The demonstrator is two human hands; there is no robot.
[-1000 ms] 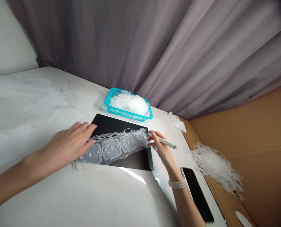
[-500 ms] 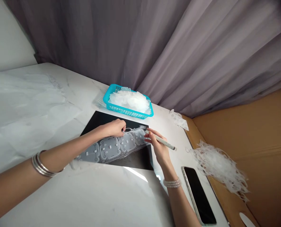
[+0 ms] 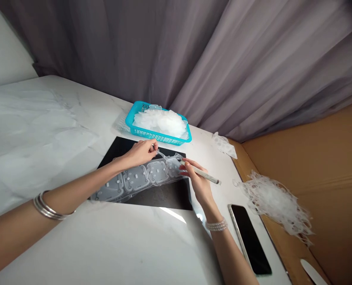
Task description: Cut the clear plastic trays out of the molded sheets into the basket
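Observation:
A clear plastic sheet (image 3: 136,177) with a row of several rounded square shapes lies slantwise on a black mat (image 3: 167,194). Above its far edge, my left hand (image 3: 143,151) pinches a thin clear plastic strip (image 3: 161,153), which rises from the sheet's far right part. My right hand (image 3: 198,180) grips a slim pen-shaped tool (image 3: 205,174) with a pale, mottled handle. The tool's tip points at the sheet's right end, and its exact contact is too small to make out. The right fingers partly cover that end.
Behind the mat, a turquoise basket (image 3: 161,137) holds a heap of translucent pieces (image 3: 161,122). A phone (image 3: 248,239) lies at right, near a tangle of clear plastic scraps (image 3: 278,204). Translucent sheets (image 3: 30,134) cover the table's left side. A perforated white scrap (image 3: 224,145) sits at the back right.
My left hand has lifted slightly, and more of the thin strip shows between it and the sheet. The right hand keeps its hold on the tool near the same end.

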